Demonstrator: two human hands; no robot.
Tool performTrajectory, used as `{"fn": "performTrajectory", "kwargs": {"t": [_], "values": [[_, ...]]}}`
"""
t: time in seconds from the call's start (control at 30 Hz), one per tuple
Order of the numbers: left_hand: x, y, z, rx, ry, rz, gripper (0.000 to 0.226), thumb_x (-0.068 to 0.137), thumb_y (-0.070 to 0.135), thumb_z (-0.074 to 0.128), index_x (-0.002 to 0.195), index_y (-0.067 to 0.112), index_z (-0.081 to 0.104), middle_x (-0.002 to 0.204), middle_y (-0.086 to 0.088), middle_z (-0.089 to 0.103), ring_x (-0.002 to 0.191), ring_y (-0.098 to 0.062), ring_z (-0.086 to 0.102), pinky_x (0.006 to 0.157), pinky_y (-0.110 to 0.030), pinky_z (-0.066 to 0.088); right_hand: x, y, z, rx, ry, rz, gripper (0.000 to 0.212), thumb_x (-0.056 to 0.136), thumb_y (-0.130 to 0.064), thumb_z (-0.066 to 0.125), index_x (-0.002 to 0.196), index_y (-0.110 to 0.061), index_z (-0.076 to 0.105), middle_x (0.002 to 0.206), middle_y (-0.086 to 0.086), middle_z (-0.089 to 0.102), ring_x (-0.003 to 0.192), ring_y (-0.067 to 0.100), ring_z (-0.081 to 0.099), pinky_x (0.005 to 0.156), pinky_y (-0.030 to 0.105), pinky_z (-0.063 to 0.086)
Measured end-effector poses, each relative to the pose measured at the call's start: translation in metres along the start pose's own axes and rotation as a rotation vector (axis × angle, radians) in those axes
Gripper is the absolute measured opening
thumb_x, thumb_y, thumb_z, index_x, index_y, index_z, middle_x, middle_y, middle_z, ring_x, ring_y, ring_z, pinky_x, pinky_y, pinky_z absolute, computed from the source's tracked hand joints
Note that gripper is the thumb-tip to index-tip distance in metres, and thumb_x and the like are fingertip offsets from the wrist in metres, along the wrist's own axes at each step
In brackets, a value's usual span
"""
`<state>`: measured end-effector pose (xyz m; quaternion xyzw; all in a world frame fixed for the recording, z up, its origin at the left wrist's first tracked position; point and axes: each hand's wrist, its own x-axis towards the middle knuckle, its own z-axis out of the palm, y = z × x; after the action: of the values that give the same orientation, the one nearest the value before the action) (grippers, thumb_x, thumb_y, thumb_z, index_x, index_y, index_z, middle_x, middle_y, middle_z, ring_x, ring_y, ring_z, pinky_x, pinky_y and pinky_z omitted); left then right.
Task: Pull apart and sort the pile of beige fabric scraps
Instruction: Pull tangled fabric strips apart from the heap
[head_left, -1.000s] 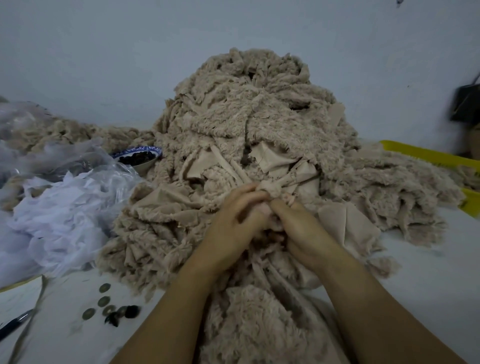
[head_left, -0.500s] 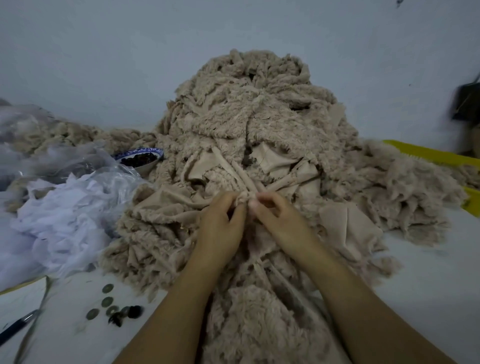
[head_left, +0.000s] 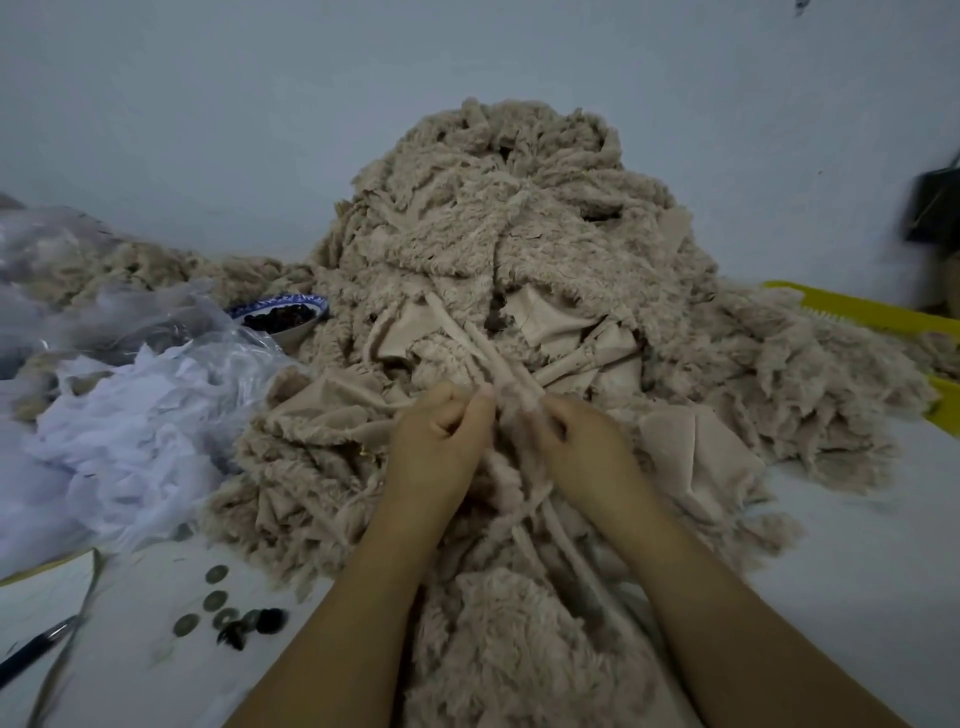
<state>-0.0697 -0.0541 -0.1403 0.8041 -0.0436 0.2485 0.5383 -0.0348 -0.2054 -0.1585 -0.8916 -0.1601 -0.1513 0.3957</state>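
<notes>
- Where the white table (head_left: 857, 545) meets the left edge, a dark pen (head_left: 31, 652) lies beside a sheet of paper (head_left: 47, 582)
- Behind them sits a heap of white fabric (head_left: 119, 431), with crumpled clear plastic (head_left: 130, 317) over its far side
- Near the front, a few round coins (head_left: 215, 600) lie just beside some small dark pieces (head_left: 260, 621)
- A bowl (head_left: 296, 335) with a blue-patterned rim holds dark bits and touches the foot of the pile
- The pile of beige fabric scraps (head_left: 519, 234) rises in the middle against the wall, fluffy and smooth pieces tangled together, and it spills forward to the near edge between the forearms
- The left hand (head_left: 436, 447) is at the pile's front, fingers curled, thumb and fingertips pinching thin strips (head_left: 491, 358) that run up and back into the heap
- The right hand (head_left: 582, 447), just beside it, has its fingers curled round the same strips
- A yellow tray (head_left: 857, 309) shows at the right, partly buried under scraps
- A dark object (head_left: 935, 208) sits against the wall at the far right, too blurred to identify
</notes>
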Motion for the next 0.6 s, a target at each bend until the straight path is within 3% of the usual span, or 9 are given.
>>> {"fn": "performTrajectory", "kwargs": {"t": [0.07, 0.1, 0.17, 0.27, 0.33, 0.4, 0.5, 0.53, 0.6], "values": [[0.004, -0.002, 0.001, 0.193, -0.012, 0.115, 0.047, 0.097, 0.028, 0.061, 0.054, 0.009, 0.056, 0.075, 0.012, 0.059, 0.092, -0.009, 0.048, 0.086, -0.025, 0.036, 0.002, 0.0, -0.01, 0.181, 0.195, 0.061, 0.033, 0.102, -0.03, 0.047, 0.075, -0.01, 0.048, 0.069, -0.003, 0.045, 0.059, 0.005, 0.041, 0.054, 0.018, 0.029], [0.004, -0.005, 0.002, 0.212, -0.071, 0.13, 0.046, 0.097, 0.027, 0.062, 0.057, 0.005, 0.058, 0.077, 0.01, 0.061, 0.094, -0.011, 0.049, 0.087, -0.026, 0.037, 0.003, 0.0, -0.014, 0.269, 0.231, 0.122, 0.031, 0.102, -0.032, 0.045, 0.082, -0.009, 0.052, 0.073, -0.004, 0.048, 0.062, 0.003, 0.042, 0.058, 0.021, 0.032], [0.0, -0.009, 0.007, 0.171, -0.229, 0.081, 0.049, 0.099, 0.032, 0.058, 0.062, 0.001, 0.056, 0.067, 0.005, 0.058, 0.073, -0.01, 0.054, 0.071, -0.023, 0.044, 0.005, -0.002, -0.019, 0.439, 0.247, 0.279, 0.028, 0.102, -0.036, 0.043, 0.097, -0.012, 0.057, 0.084, -0.004, 0.055, 0.078, 0.011, 0.054, 0.07, 0.028, 0.042], [-0.006, -0.008, 0.013, 0.206, -0.327, -0.066, 0.057, 0.102, 0.049, 0.046, 0.068, 0.004, 0.053, 0.061, 0.0, 0.053, 0.057, -0.013, 0.051, 0.056, -0.025, 0.039, 0.006, -0.011, -0.025, 0.754, 0.294, 0.441, 0.028, 0.097, -0.034, 0.047, 0.086, -0.01, 0.058, 0.097, 0.019, 0.067, 0.095, 0.038, 0.065, 0.088, 0.055, 0.054], [-0.003, -0.008, 0.014, 0.305, -0.266, -0.076, 0.053, 0.104, 0.049, 0.039, 0.072, 0.009, 0.056, 0.086, -0.008, 0.064, 0.084, -0.025, 0.06, 0.074, -0.034, 0.045, 0.007, -0.018, -0.028, 0.968, 0.237, 0.51, 0.029, 0.09, -0.034, 0.053, 0.09, -0.008, 0.067, 0.104, 0.022, 0.07, 0.101, 0.04, 0.067, 0.09, 0.057, 0.053], [0.0, -0.009, 0.012, 0.482, -0.113, 0.039, 0.05, 0.105, 0.045, 0.035, 0.079, 0.015, 0.064, 0.111, -0.005, 0.065, 0.11, -0.028, 0.052, 0.094, -0.039, 0.039, 0.006, -0.02, -0.027, 1.079, 0.133, 0.54, 0.033, 0.085, -0.033, 0.056, 0.093, -0.006, 0.073, 0.104, 0.02, 0.073, 0.1, 0.038, 0.069, 0.087, 0.056, 0.055], [0.001, -0.005, 0.007, 0.485, 0.092, 0.153, 0.068, 0.099, 0.057, 0.022, 0.102, 0.017, 0.077, 0.119, 0.008, 0.064, 0.117, -0.015, 0.038, 0.101, -0.037, 0.034, 0.001, -0.022, -0.025, 0.943, 0.048, 0.368, 0.031, 0.093, -0.027, 0.052, 0.075, -0.035, 0.076, 0.078, -0.01, 0.075, 0.078, 0.011, 0.072, 0.065, 0.028, 0.058], [0.001, -0.005, 0.006, 0.36, 0.103, 0.131, 0.071, 0.097, 0.061, 0.02, 0.099, 0.017, 0.076, 0.112, 0.007, 0.066, 0.111, -0.012, 0.042, 0.096, -0.033, 0.037, -0.002, -0.024, -0.025, 0.785, 0.034, 0.27, 0.03, 0.094, -0.029, 0.051, 0.077, -0.041, 0.072, 0.074, -0.015, 0.072, 0.072, 0.003, 0.069, 0.061, 0.018, 0.052], [0.001, -0.003, 0.007, -0.009, 0.037, -0.014, 0.064, 0.097, 0.065, 0.032, 0.089, 0.016, 0.072, 0.093, -0.002, 0.068, 0.094, -0.013, 0.057, 0.083, -0.028, 0.046, -0.008, -0.027, -0.02, 0.407, -0.026, 0.016, 0.012, 0.09, -0.037, 0.048, 0.087, -0.039, 0.06, 0.08, -0.012, 0.065, 0.072, 0.005, 0.061, 0.06, 0.018, 0.046]]}}
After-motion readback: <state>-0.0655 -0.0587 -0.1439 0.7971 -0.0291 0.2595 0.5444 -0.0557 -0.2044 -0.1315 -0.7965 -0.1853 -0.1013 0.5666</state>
